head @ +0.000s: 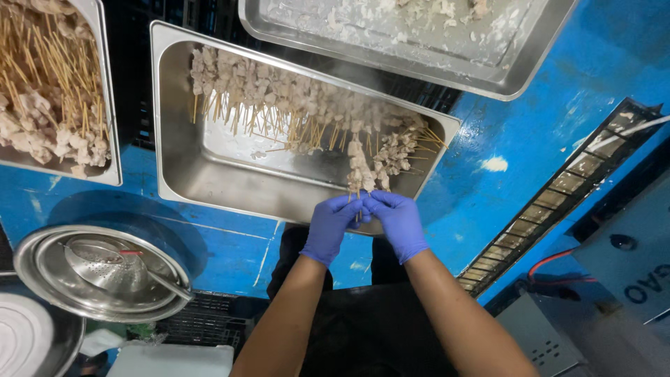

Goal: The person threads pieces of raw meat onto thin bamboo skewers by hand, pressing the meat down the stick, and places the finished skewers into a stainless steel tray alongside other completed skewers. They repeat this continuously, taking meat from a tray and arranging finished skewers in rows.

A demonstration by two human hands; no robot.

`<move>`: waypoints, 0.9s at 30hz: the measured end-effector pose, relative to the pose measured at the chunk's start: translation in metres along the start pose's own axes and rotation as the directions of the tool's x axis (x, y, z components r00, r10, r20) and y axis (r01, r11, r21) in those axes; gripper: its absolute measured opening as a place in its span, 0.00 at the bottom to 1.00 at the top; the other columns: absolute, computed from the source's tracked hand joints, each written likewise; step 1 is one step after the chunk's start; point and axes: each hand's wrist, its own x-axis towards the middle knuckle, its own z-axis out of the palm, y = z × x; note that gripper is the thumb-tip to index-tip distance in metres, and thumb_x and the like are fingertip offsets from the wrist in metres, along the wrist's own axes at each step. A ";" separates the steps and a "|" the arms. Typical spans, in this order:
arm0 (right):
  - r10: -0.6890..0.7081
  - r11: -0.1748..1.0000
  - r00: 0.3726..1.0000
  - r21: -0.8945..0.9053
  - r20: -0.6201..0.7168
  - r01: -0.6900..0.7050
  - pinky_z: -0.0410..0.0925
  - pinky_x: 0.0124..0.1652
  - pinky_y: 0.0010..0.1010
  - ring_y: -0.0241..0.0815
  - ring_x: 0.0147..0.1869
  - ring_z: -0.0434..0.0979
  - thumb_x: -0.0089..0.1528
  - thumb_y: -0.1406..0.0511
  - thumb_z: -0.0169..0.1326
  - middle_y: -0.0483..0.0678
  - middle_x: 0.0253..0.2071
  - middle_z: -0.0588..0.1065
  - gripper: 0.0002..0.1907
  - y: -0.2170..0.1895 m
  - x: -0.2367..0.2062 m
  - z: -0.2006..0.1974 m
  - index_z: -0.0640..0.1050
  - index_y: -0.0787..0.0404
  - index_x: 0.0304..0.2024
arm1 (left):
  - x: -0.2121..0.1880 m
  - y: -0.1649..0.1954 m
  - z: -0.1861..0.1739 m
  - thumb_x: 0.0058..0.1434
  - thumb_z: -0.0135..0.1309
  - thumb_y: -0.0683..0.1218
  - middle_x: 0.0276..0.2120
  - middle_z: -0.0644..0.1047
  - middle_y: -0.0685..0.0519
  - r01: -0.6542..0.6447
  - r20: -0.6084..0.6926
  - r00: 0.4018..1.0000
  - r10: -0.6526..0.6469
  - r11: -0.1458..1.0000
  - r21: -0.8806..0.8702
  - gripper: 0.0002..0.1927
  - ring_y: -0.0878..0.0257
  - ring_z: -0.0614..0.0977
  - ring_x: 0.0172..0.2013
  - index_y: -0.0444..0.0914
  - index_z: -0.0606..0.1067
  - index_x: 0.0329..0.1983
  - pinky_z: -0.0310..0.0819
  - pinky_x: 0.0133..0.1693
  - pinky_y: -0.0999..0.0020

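step: threading meat onto a skewer [361, 183], looks mid-way | left hand [333, 225] + right hand [399, 222] both pinching its lower end, fingertips touching | next: probably needs a steady push; then laying down | steel tray [209, 164] right above hands: finished skewers; far-left tray [112, 105] piled too

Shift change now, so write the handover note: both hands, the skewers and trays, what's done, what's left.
Left hand and right hand, both in blue gloves, meet over the near rim of the middle tray, pinching the stick end of one meat skewer between them.
Done: a row of finished skewers lies along the far side of that tray; the left tray is piled with more.
Left: the far tray holds only scraps of raw meat; how much remains to thread cannot be judged.
A metal bowl with a strainer sits at the near left, untouched.
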 end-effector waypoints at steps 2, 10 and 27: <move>-0.105 0.989 0.994 -0.104 -0.029 0.101 0.73 0.45 0.23 0.31 0.42 0.81 0.60 0.67 0.63 0.46 0.40 0.82 0.13 -0.008 0.005 -0.003 0.82 0.68 0.45 | -0.003 0.005 -0.001 0.66 0.56 0.49 0.33 0.83 0.56 0.050 -0.030 0.998 -0.051 0.998 -0.046 0.12 0.70 0.82 0.33 0.36 0.83 0.43 0.74 0.34 0.76; 0.119 0.992 0.985 -0.027 -0.123 -0.124 0.66 0.34 0.25 0.34 0.33 0.73 0.66 0.63 0.61 0.47 0.32 0.78 0.13 -0.038 0.046 -0.008 0.83 0.71 0.39 | -0.001 0.016 -0.027 0.62 0.58 0.51 0.32 0.83 0.56 0.093 -0.194 0.978 -0.075 0.992 0.085 0.14 0.69 0.83 0.32 0.38 0.84 0.44 0.70 0.31 0.75; 0.066 0.947 0.996 0.319 -0.052 -0.046 0.74 0.41 0.26 0.36 0.38 0.81 0.61 0.69 0.59 0.47 0.38 0.82 0.12 -0.006 0.017 0.026 0.83 0.68 0.46 | 0.043 -0.028 0.007 0.64 0.58 0.47 0.31 0.81 0.51 -0.136 -0.125 0.968 0.217 0.874 0.466 0.12 0.66 0.83 0.30 0.34 0.82 0.42 0.77 0.33 0.71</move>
